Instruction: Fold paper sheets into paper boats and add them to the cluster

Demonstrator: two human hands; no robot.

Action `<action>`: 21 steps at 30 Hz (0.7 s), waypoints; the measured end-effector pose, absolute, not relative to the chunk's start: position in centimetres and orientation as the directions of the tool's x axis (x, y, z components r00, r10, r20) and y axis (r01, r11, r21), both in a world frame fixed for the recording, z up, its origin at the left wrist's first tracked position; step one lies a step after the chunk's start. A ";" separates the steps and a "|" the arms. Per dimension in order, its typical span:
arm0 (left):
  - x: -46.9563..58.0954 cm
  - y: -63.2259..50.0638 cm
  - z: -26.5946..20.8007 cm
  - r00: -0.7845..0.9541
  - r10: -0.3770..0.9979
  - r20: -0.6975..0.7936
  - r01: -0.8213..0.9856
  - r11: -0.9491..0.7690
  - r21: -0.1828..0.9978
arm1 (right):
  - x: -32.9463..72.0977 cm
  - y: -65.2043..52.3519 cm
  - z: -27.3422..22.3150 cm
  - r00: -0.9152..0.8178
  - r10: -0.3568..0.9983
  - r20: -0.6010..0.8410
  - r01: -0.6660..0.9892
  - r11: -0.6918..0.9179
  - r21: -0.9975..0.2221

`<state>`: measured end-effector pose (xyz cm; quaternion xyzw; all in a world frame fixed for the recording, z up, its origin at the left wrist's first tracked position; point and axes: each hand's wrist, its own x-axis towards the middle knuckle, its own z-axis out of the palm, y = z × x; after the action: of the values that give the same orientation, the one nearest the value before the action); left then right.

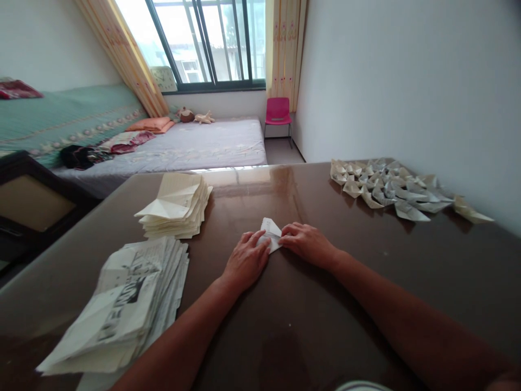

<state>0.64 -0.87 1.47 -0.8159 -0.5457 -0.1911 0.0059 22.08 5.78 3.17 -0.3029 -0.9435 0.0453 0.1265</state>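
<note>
A small folded piece of paper (270, 228) lies on the brown glossy table (317, 320), between my two hands. My left hand (247, 258) presses on its left side, thumb and fingers at the paper's edge. From the other side, my right hand (307, 243) pinches the right corner with bent fingers. The paper has slanted folded edges and a pointed top with faint print. Its underside and the parts beneath my fingertips are hidden.
To the left sit a stack of cream paper sheets (173, 203) and a stack of printed sheets (122, 309). Many folded paper boats (382, 184) crowd the far right by the wall (407, 81). Beyond the table are a bed (220, 141) and a pink chair (278, 111).
</note>
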 end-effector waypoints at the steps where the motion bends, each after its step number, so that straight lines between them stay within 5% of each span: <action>1: 0.9 -1.1 1.7 0.332 0.887 0.321 0.884 -0.412 0.223 | 22.1 5.8 3.2 -0.780 0.590 0.210 0.573 0.807 -0.143; 7: 1.5 -1.6 2.8 0.384 0.836 0.391 0.736 -0.533 0.418 | 22.3 6.5 2.2 -0.780 0.552 0.293 0.494 0.832 -0.251; 11: -0.1 -0.1 2.4 0.219 0.853 0.474 0.841 -0.411 0.351 | 22.2 7.0 1.5 -0.806 0.470 0.361 0.334 0.864 -0.378; 16: -1.4 0.8 1.4 0.439 0.847 0.298 0.801 -0.520 0.297 | 22.2 7.3 1.4 -0.832 0.417 0.366 0.210 0.847 -0.488; 21: -0.8 0.0 2.1 0.478 0.844 0.244 0.805 -0.532 0.262 | 22.1 6.8 2.0 -0.810 0.475 0.345 0.305 0.842 -0.445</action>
<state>-0.80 -0.05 2.06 -0.8578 -0.4806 -0.1733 -0.0554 22.07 6.78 1.96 -0.2090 -0.9325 0.1877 0.2269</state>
